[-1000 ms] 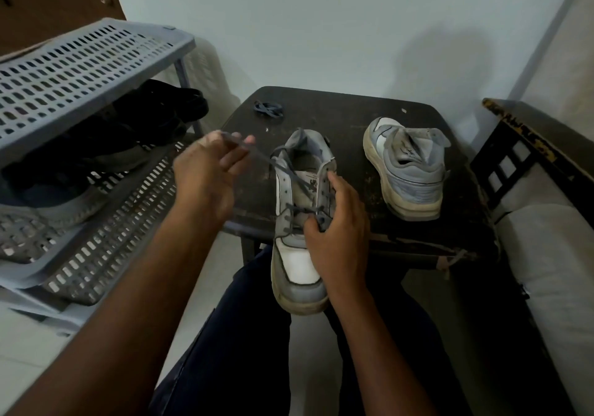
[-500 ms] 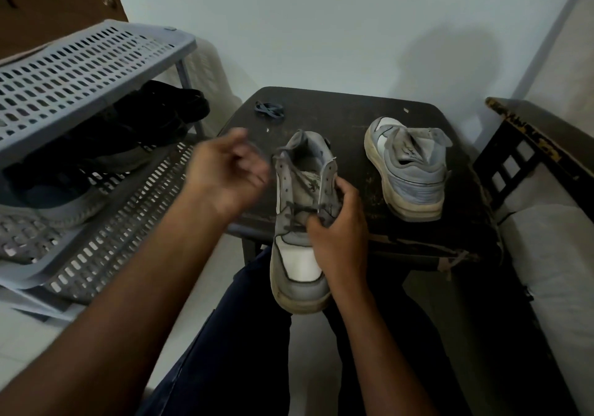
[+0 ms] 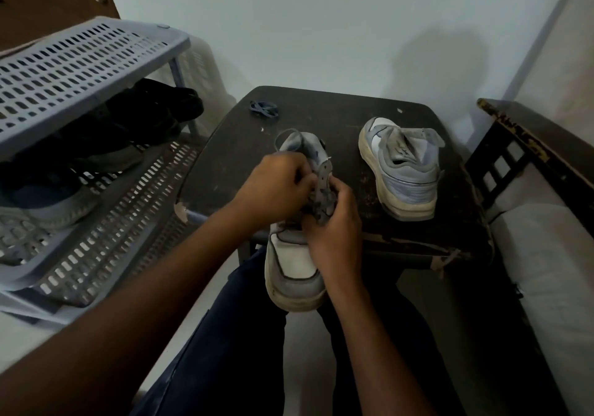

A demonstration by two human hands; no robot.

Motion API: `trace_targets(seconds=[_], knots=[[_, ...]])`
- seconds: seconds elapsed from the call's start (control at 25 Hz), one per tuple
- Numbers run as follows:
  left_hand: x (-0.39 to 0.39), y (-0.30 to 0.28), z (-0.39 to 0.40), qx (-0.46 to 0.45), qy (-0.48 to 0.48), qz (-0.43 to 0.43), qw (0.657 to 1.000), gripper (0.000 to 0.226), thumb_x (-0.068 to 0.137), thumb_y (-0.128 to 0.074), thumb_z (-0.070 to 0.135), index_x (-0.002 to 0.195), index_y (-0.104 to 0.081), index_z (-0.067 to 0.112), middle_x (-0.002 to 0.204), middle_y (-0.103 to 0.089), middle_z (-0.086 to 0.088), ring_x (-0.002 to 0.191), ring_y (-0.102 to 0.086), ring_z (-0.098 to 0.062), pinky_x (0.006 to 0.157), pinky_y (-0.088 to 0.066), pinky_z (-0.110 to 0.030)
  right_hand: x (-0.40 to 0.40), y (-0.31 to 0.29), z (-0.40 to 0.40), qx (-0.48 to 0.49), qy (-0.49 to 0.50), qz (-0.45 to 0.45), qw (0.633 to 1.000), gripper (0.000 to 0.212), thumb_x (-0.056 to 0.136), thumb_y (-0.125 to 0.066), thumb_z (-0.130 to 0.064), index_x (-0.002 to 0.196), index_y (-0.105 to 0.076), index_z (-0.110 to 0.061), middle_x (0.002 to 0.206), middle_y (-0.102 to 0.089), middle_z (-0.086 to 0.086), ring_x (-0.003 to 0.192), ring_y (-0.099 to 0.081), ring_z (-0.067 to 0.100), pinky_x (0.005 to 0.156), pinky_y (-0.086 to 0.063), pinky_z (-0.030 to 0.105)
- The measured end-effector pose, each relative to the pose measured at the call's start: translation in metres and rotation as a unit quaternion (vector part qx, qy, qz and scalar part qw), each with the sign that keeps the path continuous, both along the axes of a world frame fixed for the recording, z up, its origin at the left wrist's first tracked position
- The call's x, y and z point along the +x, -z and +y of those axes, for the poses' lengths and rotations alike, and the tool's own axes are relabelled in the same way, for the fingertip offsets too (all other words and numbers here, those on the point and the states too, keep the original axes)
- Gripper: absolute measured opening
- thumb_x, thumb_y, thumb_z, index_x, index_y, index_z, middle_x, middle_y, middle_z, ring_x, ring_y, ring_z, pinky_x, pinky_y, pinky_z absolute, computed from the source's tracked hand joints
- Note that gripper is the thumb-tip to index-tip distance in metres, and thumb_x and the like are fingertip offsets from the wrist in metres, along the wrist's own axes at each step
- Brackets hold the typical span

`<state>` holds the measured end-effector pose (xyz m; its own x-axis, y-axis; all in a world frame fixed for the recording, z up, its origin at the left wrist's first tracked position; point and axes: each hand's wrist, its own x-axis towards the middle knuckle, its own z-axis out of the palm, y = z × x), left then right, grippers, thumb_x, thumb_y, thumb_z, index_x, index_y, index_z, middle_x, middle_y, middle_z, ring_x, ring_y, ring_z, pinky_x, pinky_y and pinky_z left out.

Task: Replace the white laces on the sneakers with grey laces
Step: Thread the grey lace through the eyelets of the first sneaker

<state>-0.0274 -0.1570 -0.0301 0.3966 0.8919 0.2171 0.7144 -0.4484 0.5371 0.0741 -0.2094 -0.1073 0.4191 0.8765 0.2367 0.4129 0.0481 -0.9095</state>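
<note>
Left hand [image 3: 276, 187]: fingers curled, pinching the grey lace [image 3: 321, 205] at the near sneaker [image 3: 295, 271].
Right hand [image 3: 334, 226]: grips that sneaker's eyelet flap.
Far right: second sneaker [image 3: 405, 171] on the table [image 3: 337, 116].

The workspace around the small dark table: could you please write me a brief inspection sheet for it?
Surface: dark table, scuffed top, worn front edge.
Job's things: near sneaker with its toe over the table edge toward the person's lap, grey lace partly threaded; second sneaker on the table to the right, no lace seen; bundled spare lace at the far left of the table.
Clutter: small pale specks on the table.
Grippers: left hand and right hand both at the eyelets; exact grip unclear.
Cables: nothing seen.
Surroundings: grey shoe rack holding dark shoes on the left; dark wooden frame on the right.
</note>
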Motion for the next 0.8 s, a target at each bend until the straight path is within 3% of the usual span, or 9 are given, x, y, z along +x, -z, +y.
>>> trace_targets(seconds=[0.08, 0.24, 0.44, 0.6, 0.8], knots=[[-0.007, 0.0, 0.001, -0.054, -0.019, -0.076, 0.995, 0.014, 0.098, -0.054, 0.02, 0.086, -0.06, 0.013, 0.075, -0.062, 0.001, 0.066, -0.061, -0.007, 0.054, -0.045, -0.013, 0.001, 0.0, 0.001, -0.008, 0.002, 0.009, 1.0, 0.066, 0.073, -0.07, -0.022, 0.132, -0.042, -0.032, 0.131, -0.052, -0.006, 0.117, -0.054, 0.014, 0.094, -0.049, 0.046], [-0.027, 0.004, -0.001, -0.087, -0.043, -0.224, 0.97, 0.015, 0.098, -0.053, 0.017, 0.084, -0.058, 0.016, 0.073, -0.064, 0.003, 0.057, -0.058, 0.004, 0.057, -0.043, -0.014, 0.002, -0.002, 0.003, -0.017, 0.006, 0.047, 0.999, 0.066, 0.074, -0.071, -0.016, 0.131, -0.044, -0.033, 0.13, -0.053, -0.008, 0.114, -0.056, 0.01, 0.092, -0.052, 0.04], [-0.043, -0.011, 0.002, 0.099, -0.083, -0.12, 0.984, 0.017, 0.095, -0.061, 0.017, 0.078, -0.061, 0.022, 0.069, -0.066, 0.01, 0.062, -0.065, 0.003, 0.059, -0.051, -0.011, 0.002, -0.002, 0.002, -0.013, 0.002, 0.054, 0.998, 0.066, 0.073, -0.071, -0.013, 0.13, -0.045, -0.033, 0.13, -0.052, -0.006, 0.113, -0.056, 0.011, 0.091, -0.053, 0.036], [-0.047, -0.027, 0.0, 0.162, -0.084, -0.099, 0.978, 0.013, 0.095, -0.062, 0.02, 0.082, -0.061, 0.019, 0.068, -0.064, 0.007, 0.062, -0.061, 0.004, 0.057, -0.046, -0.008, 0.002, -0.003, 0.002, -0.016, 0.0, 0.055, 0.998, 0.066, 0.073, -0.074, -0.015, 0.128, -0.044, -0.035, 0.13, -0.052, -0.007, 0.112, -0.055, 0.01, 0.089, -0.053, 0.036], [-0.069, -0.036, 0.01, 0.221, -0.085, -0.018, 0.971, 0.02, 0.093, -0.062, 0.019, 0.081, -0.061, 0.003, 0.069, -0.062, -0.013, 0.064, -0.059, -0.027, 0.06, -0.048, -0.035, 0.001, -0.003, 0.002, -0.026, 0.008, 0.053, 0.998, 0.066, 0.071, -0.075, -0.02, 0.127, -0.044, -0.038, 0.128, -0.052, -0.009, 0.112, -0.055, 0.012, 0.088, -0.054, 0.039]])
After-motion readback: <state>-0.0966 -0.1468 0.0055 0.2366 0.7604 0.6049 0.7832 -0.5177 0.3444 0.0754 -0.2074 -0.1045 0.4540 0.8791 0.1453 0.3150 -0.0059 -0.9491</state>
